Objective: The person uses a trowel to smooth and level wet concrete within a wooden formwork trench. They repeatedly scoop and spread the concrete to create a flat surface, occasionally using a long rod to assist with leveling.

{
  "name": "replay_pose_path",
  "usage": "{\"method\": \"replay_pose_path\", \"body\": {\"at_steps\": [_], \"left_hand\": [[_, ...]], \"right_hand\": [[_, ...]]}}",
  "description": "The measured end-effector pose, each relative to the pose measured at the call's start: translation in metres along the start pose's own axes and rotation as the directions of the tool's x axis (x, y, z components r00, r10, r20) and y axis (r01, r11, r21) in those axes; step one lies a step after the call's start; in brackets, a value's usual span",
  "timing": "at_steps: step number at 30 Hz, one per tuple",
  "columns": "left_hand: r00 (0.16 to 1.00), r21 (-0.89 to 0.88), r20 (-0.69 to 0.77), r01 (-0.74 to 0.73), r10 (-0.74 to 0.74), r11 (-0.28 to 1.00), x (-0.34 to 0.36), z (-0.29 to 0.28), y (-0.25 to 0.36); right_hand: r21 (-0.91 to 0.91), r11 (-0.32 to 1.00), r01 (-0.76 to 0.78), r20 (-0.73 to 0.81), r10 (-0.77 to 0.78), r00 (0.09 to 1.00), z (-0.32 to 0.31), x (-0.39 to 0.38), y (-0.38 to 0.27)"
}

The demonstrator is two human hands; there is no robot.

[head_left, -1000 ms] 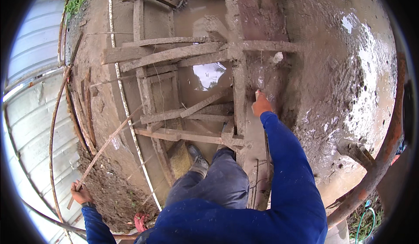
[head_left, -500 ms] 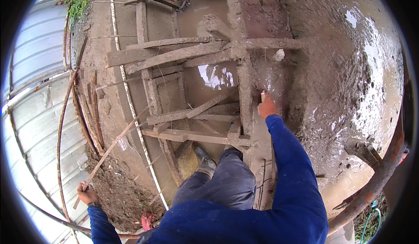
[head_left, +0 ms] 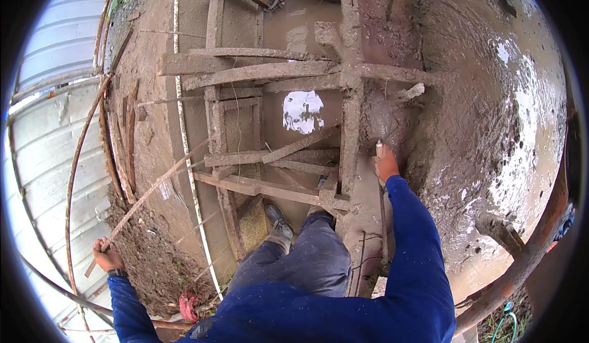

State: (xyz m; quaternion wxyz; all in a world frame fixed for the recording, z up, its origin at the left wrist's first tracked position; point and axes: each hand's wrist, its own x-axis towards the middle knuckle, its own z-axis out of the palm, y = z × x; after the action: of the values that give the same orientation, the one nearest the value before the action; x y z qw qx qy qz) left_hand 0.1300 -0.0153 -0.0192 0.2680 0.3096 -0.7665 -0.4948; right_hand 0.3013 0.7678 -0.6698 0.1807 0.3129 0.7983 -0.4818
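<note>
My right hand (head_left: 385,164) is closed around a small pale tool handle and rests on wet grey concrete (head_left: 466,116) beside a muddy wooden form board (head_left: 351,128). Far out at the lower left, my left hand (head_left: 107,257) grips a long thin wooden stick (head_left: 153,193) that slants up toward the timber frame. Both sleeves are blue. My legs in grey trousers stand among the crossed planks (head_left: 257,190), one boot (head_left: 277,220) on a board.
A puddle (head_left: 303,111) reflects bright sky inside the wooden formwork. Corrugated metal sheeting (head_left: 43,128) runs along the left. A white cord (head_left: 187,159) crosses the dirt. Rusty curved bars (head_left: 76,171) lie at left, and a thick rusty pipe (head_left: 521,263) at lower right.
My right hand has slid a little lower and right along the concrete edge. The left hand keeps hold of the stick, and the view has tilted slightly.
</note>
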Motion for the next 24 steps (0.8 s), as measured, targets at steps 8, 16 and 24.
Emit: {"method": "replay_pose_path", "body": {"at_steps": [8,16,24], "left_hand": [[0.998,0.007,-0.052,-0.042,0.043,0.999,0.008,0.020,-0.002],[0.999,0.007,-0.050,-0.013,0.014,1.000,0.017,0.014,-0.006],[0.999,-0.066,-0.042,-0.028,0.026,0.997,0.024,0.003,-0.024]], "right_hand": [[0.121,0.991,0.055,-0.097,-0.043,0.994,-0.002,-0.018,0.018],[0.220,0.975,-0.017,0.075,0.000,0.997,-0.030,-0.039,0.001],[0.225,0.973,0.055,0.065,-0.071,0.995,-0.086,-0.093,-0.064]]}}
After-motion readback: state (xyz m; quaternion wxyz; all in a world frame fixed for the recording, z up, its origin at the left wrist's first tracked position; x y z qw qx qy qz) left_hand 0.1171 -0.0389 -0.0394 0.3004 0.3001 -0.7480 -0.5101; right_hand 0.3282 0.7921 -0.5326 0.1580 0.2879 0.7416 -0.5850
